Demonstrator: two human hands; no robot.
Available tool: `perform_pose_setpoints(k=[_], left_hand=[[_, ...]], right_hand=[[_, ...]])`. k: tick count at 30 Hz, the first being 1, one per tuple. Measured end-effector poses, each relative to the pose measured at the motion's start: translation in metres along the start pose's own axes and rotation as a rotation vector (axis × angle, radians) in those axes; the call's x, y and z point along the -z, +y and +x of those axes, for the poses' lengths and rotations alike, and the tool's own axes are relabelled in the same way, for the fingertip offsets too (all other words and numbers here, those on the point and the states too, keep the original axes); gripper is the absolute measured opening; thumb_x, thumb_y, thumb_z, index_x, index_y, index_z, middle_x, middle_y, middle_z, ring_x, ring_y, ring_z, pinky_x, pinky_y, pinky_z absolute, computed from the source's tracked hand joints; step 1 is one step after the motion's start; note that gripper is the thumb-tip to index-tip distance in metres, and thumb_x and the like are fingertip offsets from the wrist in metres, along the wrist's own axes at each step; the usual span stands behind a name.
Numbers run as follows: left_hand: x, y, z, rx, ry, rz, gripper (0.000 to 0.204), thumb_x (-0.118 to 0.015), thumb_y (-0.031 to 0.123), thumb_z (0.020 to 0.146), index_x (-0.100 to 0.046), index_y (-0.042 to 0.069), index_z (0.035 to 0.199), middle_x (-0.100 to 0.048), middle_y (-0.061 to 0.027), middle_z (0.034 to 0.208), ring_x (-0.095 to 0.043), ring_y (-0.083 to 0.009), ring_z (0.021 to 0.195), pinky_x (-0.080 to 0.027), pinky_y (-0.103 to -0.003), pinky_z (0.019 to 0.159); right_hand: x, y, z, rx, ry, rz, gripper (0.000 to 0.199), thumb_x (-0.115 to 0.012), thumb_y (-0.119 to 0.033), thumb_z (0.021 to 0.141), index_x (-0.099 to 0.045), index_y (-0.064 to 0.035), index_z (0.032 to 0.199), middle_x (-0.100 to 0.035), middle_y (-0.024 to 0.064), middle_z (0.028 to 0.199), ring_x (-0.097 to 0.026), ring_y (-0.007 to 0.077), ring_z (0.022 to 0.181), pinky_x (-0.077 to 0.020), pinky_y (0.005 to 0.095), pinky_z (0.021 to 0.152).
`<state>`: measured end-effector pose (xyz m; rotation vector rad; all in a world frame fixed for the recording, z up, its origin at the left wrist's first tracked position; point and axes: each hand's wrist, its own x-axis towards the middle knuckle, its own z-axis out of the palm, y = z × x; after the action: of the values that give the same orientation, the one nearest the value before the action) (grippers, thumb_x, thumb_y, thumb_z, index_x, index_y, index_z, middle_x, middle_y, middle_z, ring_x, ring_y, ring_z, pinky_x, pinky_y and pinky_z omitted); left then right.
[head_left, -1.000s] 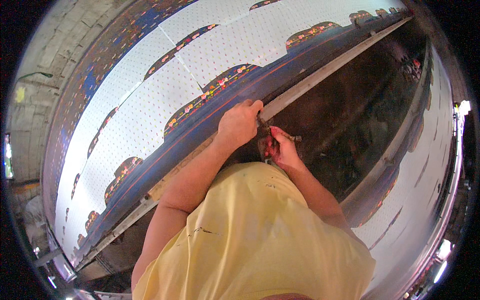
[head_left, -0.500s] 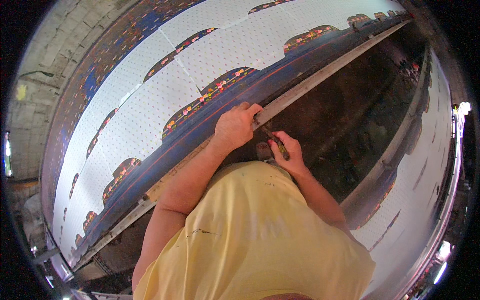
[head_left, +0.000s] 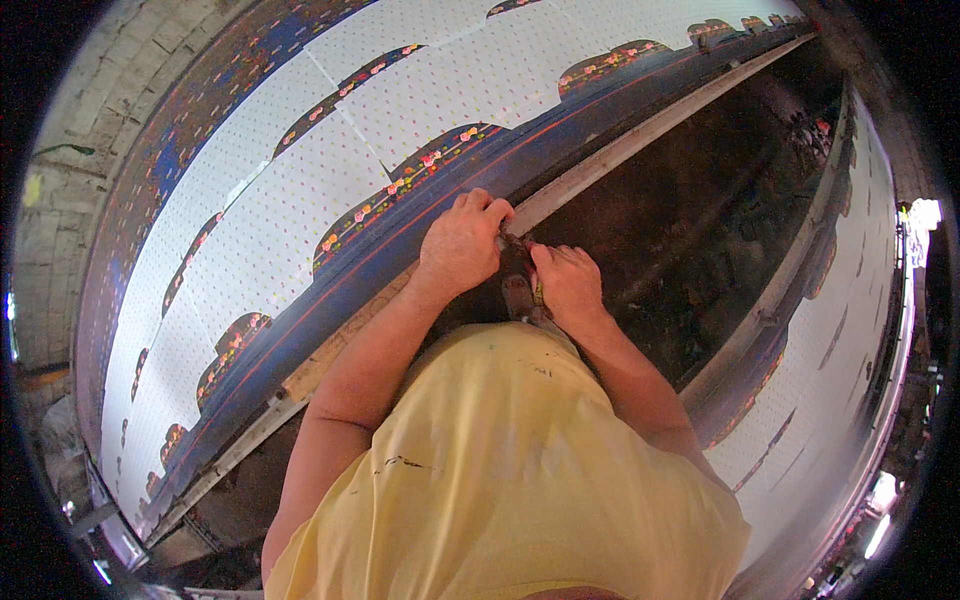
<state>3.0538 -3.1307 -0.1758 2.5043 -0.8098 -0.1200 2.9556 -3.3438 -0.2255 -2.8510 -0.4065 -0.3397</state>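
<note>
My left hand (head_left: 463, 242) rests at the edge of the long table, its fingers bent over the pale wooden rail (head_left: 620, 145). Its fingertips press around a small dark part at the rail that I cannot make out clearly. Close by on the right, my right hand (head_left: 568, 283) is closed around a dark, slim hand tool (head_left: 516, 246). The tool's upper end meets the left fingertips; its kind does not show. Beside the rail lies a dark blue strip (head_left: 470, 195) with a thin red line.
White dotted cloth (head_left: 260, 230) with floral-edged cut-outs covers the table at left. A second long table (head_left: 800, 400) with white cloth runs along the right. Between them is a dark aisle (head_left: 690, 220). A block wall (head_left: 60, 240) stands at far left.
My right hand has turned and moved up and left, bringing the tool closer to my left hand. The left hand stays at the rail, its fingers drawn in slightly.
</note>
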Motion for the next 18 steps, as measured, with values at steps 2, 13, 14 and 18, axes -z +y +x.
perform_pose_setpoints(k=[2,13,14,18], left_hand=[[0.0,0.001,0.0,0.006,-0.002,0.0,0.047,-0.083,0.008,0.086,-0.068,0.015,0.13,-0.066,-0.0172,0.129,-0.067,-0.0419,0.129,-0.06,-0.053,0.106],[-0.002,-0.002,-0.003,-0.011,0.05,-0.031,0.045,-0.078,0.005,0.084,-0.07,0.015,0.127,-0.066,-0.0155,0.124,-0.068,-0.0411,0.123,-0.061,-0.053,0.101],[-0.003,-0.002,-0.003,-0.021,0.07,-0.031,0.044,-0.078,0.005,0.084,-0.07,0.015,0.127,-0.066,-0.0152,0.123,-0.069,-0.041,0.122,-0.061,-0.053,0.1],[-0.002,-0.001,-0.002,-0.014,0.07,-0.024,0.042,-0.078,0.006,0.084,-0.07,0.015,0.124,-0.067,-0.0144,0.121,-0.069,-0.0407,0.12,-0.062,-0.053,0.098]], right_hand=[[-0.003,0.0,0.0,0.017,0.024,-0.036,0.036,-0.08,-0.014,0.088,-0.072,-0.0089,0.123,-0.077,0.0101,0.098,-0.075,0.0309,0.096,-0.0542,0.0459,0.084],[-0.037,-0.009,-0.008,-0.128,0.206,0.342,0.029,-0.081,-0.023,0.102,-0.073,-0.0088,0.126,-0.077,0.0148,0.1,-0.073,0.0377,0.092,-0.0516,0.0505,0.081],[-0.037,-0.011,-0.008,-0.221,0.171,0.507,0.026,-0.078,-0.023,0.104,-0.073,-0.0087,0.125,-0.076,0.015,0.098,-0.073,0.037,0.089,-0.0514,0.0492,0.078],[-0.051,-0.011,-0.007,-0.383,0.134,0.891,0.019,-0.068,-0.024,0.112,-0.072,-0.0074,0.119,-0.072,0.0109,0.086,-0.068,0.0295,0.074,-0.0486,0.0431,0.067]])
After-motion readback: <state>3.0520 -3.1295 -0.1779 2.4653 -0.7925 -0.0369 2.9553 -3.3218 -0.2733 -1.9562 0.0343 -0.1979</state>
